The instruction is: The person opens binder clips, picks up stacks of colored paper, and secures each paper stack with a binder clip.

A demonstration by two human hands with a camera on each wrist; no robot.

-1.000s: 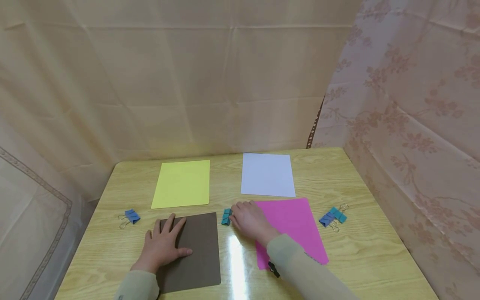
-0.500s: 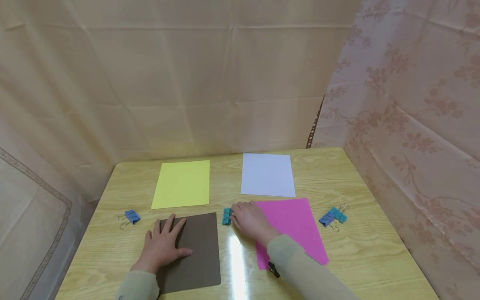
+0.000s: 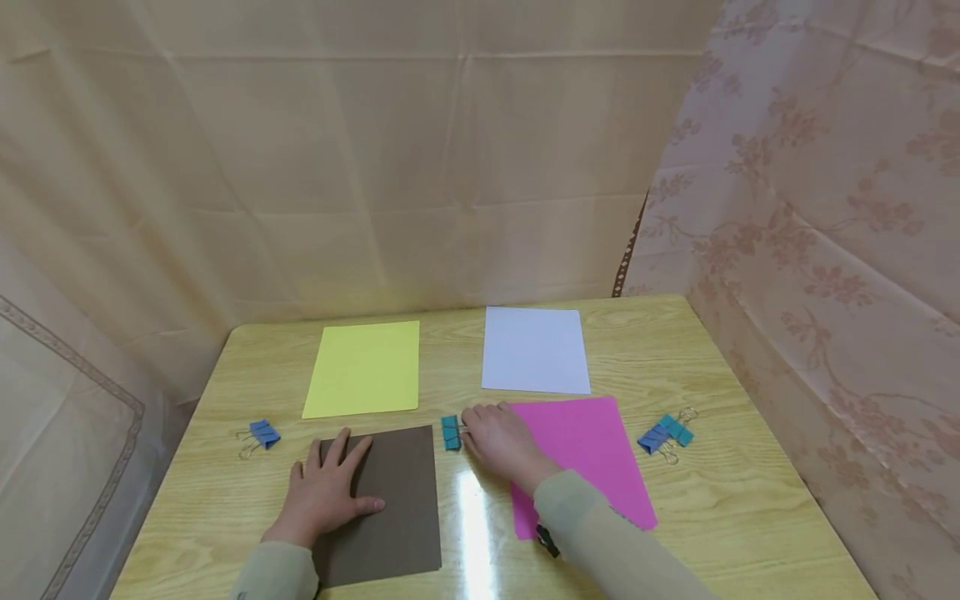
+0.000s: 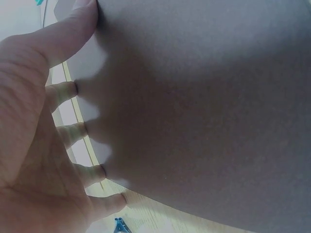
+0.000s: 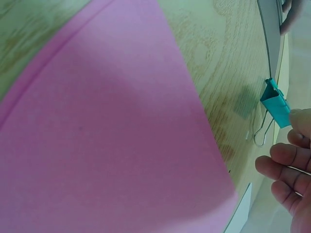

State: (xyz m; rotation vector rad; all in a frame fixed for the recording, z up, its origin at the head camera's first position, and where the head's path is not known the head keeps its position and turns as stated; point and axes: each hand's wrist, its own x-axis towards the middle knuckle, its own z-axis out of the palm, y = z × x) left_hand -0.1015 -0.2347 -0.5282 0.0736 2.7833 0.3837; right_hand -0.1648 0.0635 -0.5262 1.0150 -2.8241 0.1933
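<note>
My left hand (image 3: 324, 492) lies with fingers spread on a dark brown square of paper (image 3: 401, 508), in the head view's lower left. The left wrist view shows its fingertips along the edge of the sheet. My right hand (image 3: 501, 442) pinches a teal binder clip (image 3: 451, 433) by its wire handle, between the brown and pink sheets. In the right wrist view the clip (image 5: 275, 103) casts a shadow on the table, and its other wire handle (image 5: 263, 130) sticks out. Under my right forearm is a bright pink sheet (image 3: 581, 458), partly covered.
A yellow sheet (image 3: 363, 367) and a white sheet (image 3: 536, 350) lie toward the back of the wooden table (image 3: 450, 333). One blue binder clip (image 3: 264, 432) is at the left. At the right, a blue clip (image 3: 653, 438) and a teal clip (image 3: 677, 429) lie together. Curtains (image 3: 450, 183) hang around.
The teal binder clip has shifted and turned slightly at my right fingertips, showing more of its wire handle. My left hand and the sheets have not moved.
</note>
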